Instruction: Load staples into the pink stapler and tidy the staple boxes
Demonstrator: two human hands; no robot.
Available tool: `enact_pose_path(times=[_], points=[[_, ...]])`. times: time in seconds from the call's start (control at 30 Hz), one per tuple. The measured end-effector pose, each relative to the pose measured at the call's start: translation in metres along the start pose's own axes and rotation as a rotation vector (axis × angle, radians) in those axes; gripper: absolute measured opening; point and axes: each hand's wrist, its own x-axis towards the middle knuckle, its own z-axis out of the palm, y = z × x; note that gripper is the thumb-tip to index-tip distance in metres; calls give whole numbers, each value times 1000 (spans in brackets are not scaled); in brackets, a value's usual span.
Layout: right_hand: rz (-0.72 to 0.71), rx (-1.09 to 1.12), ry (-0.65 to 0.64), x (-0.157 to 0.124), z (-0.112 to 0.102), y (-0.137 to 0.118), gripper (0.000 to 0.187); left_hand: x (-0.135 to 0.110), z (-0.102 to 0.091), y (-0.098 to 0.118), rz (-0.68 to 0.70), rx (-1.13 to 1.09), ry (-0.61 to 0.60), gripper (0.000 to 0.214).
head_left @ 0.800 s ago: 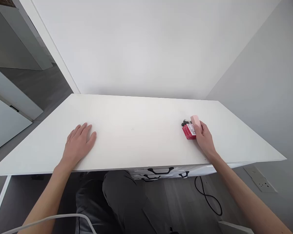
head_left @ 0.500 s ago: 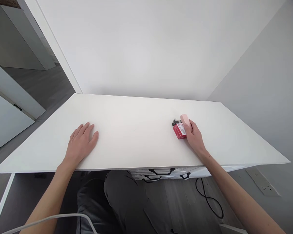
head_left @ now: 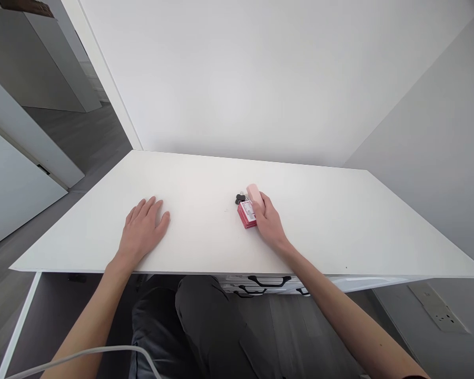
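And a pink block (head_left: 253,192) is held in the right hand (head_left: 270,222), fingers wrapped around it, between the desk's (head_left: 201,179) front and back edges. Beside it a red-and-white box (head_left: 247,216) is crowded, small dark pieces (head_left: 240,198) just behind; whether these are gripped too cannot be told. With an uneven push, the pieces could be scattered. The left hand (head_left: 142,229) is laid flat, nothing grasped, nearer the front-left corner; a leftward path would be blocked there. Across the left forearm, a white cable (head_left: 90,350) is seen.
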Motion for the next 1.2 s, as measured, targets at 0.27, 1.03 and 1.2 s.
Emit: enact_pose_path(times=[0.27, 1.03, 1.2], points=[[50, 89, -174, 9, 11, 1, 74, -3, 2, 0, 11, -22, 29, 66], [-125, 154, -421, 74, -20, 11, 55, -1, -7, 65, 453, -230, 117, 42], [-175, 134, -403, 76, -18, 11, 54, 15, -4, 114, 557, -325, -47, 70]])
